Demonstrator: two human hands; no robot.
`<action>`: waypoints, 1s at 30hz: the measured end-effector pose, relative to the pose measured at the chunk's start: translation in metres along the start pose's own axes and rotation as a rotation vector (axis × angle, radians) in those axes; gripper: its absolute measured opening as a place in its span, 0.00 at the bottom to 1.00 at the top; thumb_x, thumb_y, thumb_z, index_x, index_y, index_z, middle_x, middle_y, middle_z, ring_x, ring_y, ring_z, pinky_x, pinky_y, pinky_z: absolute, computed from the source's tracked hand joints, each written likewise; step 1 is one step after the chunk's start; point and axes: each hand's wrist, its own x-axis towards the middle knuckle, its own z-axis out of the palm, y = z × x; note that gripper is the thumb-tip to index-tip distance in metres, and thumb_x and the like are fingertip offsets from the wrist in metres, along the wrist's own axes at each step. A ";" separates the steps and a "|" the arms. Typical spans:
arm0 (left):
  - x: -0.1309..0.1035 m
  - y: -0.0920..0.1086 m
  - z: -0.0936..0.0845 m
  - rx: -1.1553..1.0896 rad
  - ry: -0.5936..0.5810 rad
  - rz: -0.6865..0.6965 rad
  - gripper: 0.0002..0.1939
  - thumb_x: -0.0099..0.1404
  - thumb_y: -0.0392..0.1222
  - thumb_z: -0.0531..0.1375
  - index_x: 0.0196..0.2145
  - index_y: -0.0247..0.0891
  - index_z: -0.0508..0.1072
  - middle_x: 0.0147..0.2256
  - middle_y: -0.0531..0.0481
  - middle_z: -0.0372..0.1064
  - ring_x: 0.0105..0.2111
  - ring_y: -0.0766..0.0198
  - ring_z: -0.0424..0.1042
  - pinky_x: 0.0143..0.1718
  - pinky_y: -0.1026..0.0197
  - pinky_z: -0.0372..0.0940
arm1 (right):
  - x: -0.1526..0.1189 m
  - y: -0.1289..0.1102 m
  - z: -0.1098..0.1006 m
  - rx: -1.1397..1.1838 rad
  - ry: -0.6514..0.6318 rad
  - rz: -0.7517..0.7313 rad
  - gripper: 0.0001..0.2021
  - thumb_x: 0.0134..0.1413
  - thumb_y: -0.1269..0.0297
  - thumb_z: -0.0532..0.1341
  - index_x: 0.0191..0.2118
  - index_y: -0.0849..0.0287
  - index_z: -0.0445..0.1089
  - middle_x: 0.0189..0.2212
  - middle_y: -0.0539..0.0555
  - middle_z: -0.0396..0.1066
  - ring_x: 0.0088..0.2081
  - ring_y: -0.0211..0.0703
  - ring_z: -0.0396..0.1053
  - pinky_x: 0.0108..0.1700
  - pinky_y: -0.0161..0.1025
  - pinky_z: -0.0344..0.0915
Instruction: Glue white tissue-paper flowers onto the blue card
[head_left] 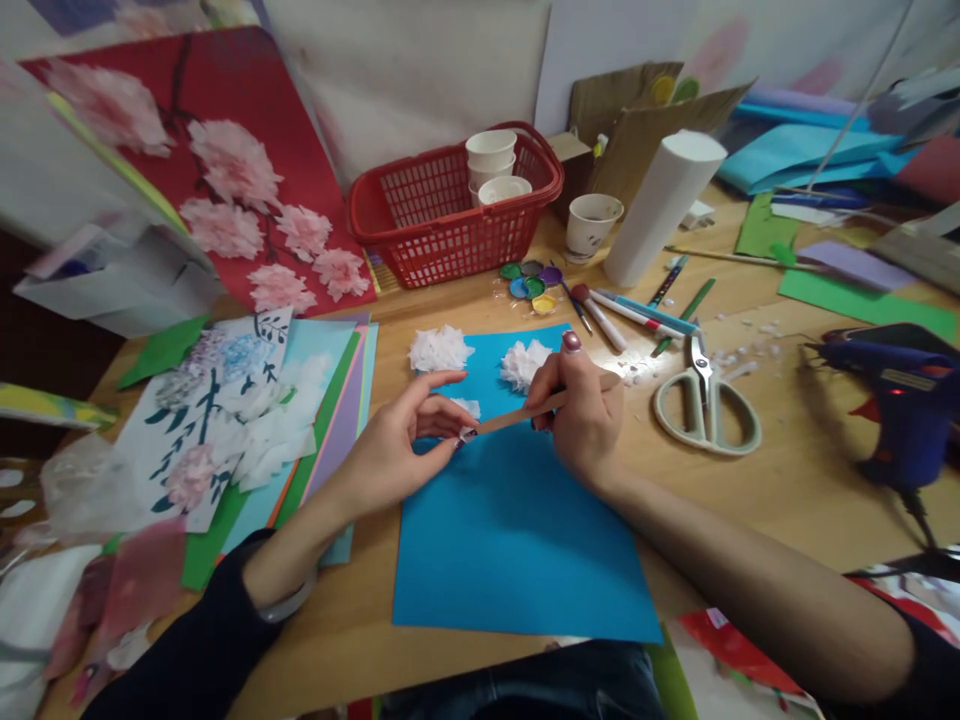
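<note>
A blue paper sheet (517,540) lies on the table under both hands. My right hand (589,425) grips a flat wooden stick (517,417) much like a pen, its tip pointing left. At that tip, the thumb and fingers of my left hand (405,440) pinch a small white piece (467,434), probably thin paper, partly covered by the fingers. One fluffy white paper flower (440,350) sits at the sheet's upper left corner. Another white paper flower (523,365) rests near the top, just left of my right hand. Between them lies a loose white scrap (468,408).
To the right are scissors (703,400) and a blue glue gun (907,400). Behind stand a red basket (450,240) with paper cups, a white roll (660,210), paint pots (532,285) and pens. Coloured papers (337,430) lie left, below a red flower picture (225,170).
</note>
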 end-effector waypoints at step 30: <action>0.002 -0.003 0.002 0.546 0.251 0.075 0.25 0.61 0.34 0.64 0.55 0.41 0.64 0.34 0.53 0.80 0.39 0.59 0.79 0.50 0.53 0.67 | -0.009 0.010 0.001 -0.245 -0.051 -0.281 0.31 0.69 0.55 0.49 0.13 0.56 0.65 0.10 0.47 0.60 0.16 0.33 0.61 0.23 0.35 0.60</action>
